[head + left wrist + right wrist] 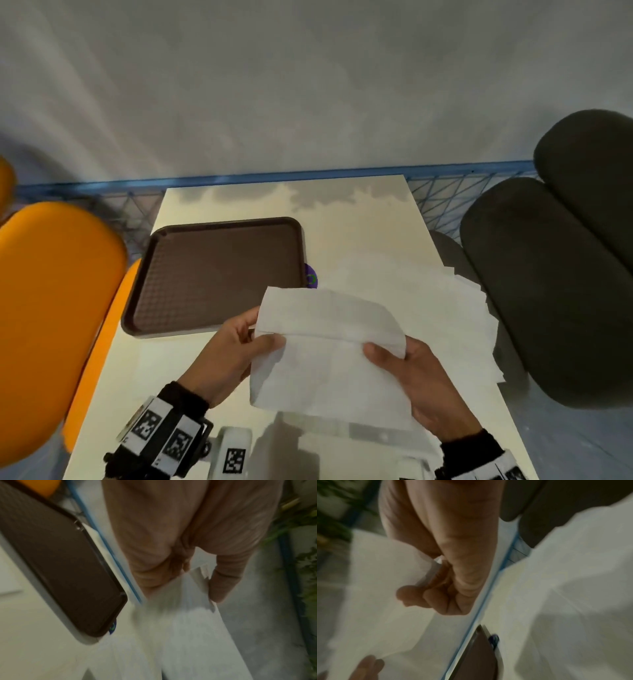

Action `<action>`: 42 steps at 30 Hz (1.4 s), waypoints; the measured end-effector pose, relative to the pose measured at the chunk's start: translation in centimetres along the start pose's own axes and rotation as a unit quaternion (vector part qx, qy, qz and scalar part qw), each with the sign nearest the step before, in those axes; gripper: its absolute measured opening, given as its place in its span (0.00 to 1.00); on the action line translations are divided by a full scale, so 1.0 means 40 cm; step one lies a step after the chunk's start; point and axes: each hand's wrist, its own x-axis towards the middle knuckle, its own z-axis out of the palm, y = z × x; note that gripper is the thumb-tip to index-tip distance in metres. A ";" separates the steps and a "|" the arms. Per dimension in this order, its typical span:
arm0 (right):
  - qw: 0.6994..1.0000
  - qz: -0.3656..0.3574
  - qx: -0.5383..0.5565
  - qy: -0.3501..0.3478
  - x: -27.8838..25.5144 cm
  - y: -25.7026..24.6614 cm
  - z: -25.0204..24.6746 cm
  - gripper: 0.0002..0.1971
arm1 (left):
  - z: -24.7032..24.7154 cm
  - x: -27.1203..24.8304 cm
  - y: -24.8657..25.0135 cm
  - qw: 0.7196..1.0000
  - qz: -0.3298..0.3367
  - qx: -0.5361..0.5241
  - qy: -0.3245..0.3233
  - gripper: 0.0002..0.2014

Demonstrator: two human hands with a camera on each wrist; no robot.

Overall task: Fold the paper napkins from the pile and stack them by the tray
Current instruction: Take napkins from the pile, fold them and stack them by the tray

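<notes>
A white paper napkin (pixel 329 346) hangs in the air over the table's near half, its top part bent forward over a crease. My left hand (pixel 253 337) pinches its left edge at the crease between thumb and fingers. My right hand (pixel 387 353) pinches the right end of the crease. The pile of loose white napkins (pixel 459 301) lies spread along the table's right side. A brown plastic tray (pixel 212 277) sits empty at the left of the table. In the left wrist view the thumb (pixel 221 580) presses the napkin (pixel 188 622); the right wrist view shows curled fingers (pixel 436 599) on the napkin (pixel 382 588).
The white table (pixel 342 212) is bordered by a blue rail (pixel 274 178) at the far edge. Orange seats (pixel 51 308) stand at the left, dark cushions (pixel 548 274) at the right. A small purple disc (pixel 311 275) lies beside the tray's right rim.
</notes>
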 end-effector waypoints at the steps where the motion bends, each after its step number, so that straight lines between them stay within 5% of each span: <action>1: 0.999 -0.027 -0.036 0.011 -0.003 -0.018 0.013 0.11 | -0.010 -0.010 0.008 1.000 0.007 0.004 0.005 0.21; 5: 0.993 -0.076 -0.094 0.000 -0.020 -0.065 0.052 0.12 | -0.043 -0.038 0.033 0.999 0.034 -0.005 -0.016 0.28; 10: 0.990 -0.108 -0.093 -0.016 -0.035 -0.086 0.084 0.15 | -0.059 -0.061 0.074 0.995 0.070 0.061 -0.020 0.14; 15: 0.984 -0.155 -0.092 -0.014 -0.055 -0.098 0.101 0.11 | -0.111 -0.077 0.104 0.990 0.112 0.077 -0.050 0.29; 20: 0.989 -0.138 -0.049 -0.030 -0.059 -0.082 0.106 0.12 | -0.149 -0.079 0.118 0.982 0.160 0.061 -0.083 0.15; 23: 0.982 -0.169 -0.081 -0.002 -0.058 -0.056 0.100 0.27 | -0.154 -0.083 0.128 0.985 0.136 0.006 -0.105 0.25; 25: 0.977 -0.188 -0.102 -0.006 -0.056 -0.039 0.090 0.25 | -0.142 -0.085 0.135 0.987 0.142 0.012 -0.076 0.30; 29: 0.967 -0.210 -0.122 -0.072 -0.060 -0.046 0.060 0.17 | -0.113 -0.091 0.150 0.963 0.178 0.201 -0.009 0.10; 34: 0.873 -0.291 -0.390 -0.018 -0.067 -0.115 0.113 0.13 | -0.088 -0.111 0.168 0.917 0.185 0.351 -0.027 0.14; 38: 0.780 -0.277 -0.549 -0.112 -0.027 -0.093 0.216 0.20 | -0.068 -0.127 0.174 0.865 0.227 0.446 -0.047 0.14; 42: 0.768 -0.345 -0.527 -0.111 -0.018 -0.084 0.256 0.15 | -0.063 -0.143 0.184 0.862 0.243 0.444 0.004 0.14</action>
